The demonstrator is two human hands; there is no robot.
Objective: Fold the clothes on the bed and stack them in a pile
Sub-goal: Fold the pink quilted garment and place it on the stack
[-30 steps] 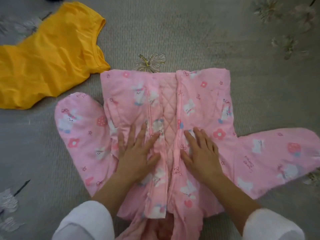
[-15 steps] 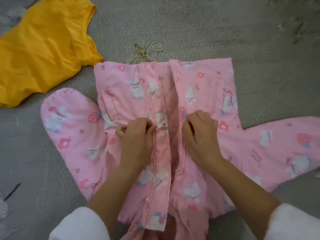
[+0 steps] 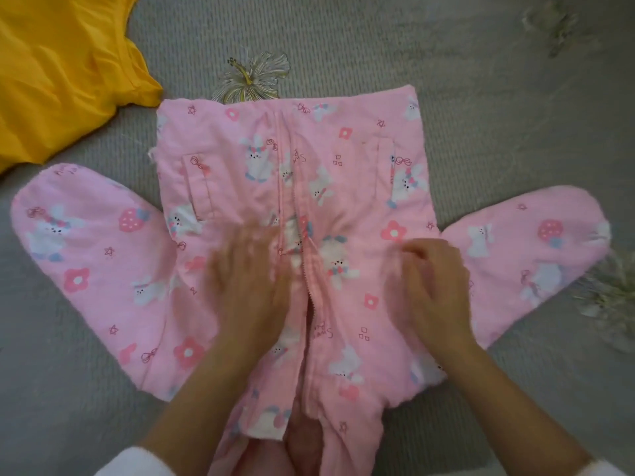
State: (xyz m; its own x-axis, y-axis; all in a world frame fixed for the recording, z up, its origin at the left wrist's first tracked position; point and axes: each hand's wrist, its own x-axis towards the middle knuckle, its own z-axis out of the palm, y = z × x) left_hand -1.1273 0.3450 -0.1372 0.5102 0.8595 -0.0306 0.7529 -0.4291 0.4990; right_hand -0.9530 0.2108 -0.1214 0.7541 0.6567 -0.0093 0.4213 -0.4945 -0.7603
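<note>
Pressed flat and blurred, the left hand [image 3: 247, 280] is laid beside the zip [image 3: 311, 290] of the pink quilted bunny-print jacket [image 3: 343, 149]. The right hand [image 3: 433, 283] is curled on the other front panel, and whether cloth is pinched cannot be told. The jacket is spread front-up on the grey embroidered bedspread [image 3: 481, 46], its 2 sleeves [image 3: 86, 255] splayed outward. The front edges should be drawn together and smoothed flat before the sleeves are folded in. A yellow cotton top [image 3: 62, 80] lies apart, not yet folded.

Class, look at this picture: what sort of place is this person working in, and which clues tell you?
Probably a bed at home: a grey ribbed bedspread with embroidered flowers, a pink bunny-print jacket spread flat, and a yellow shirt lying beside it.
</note>
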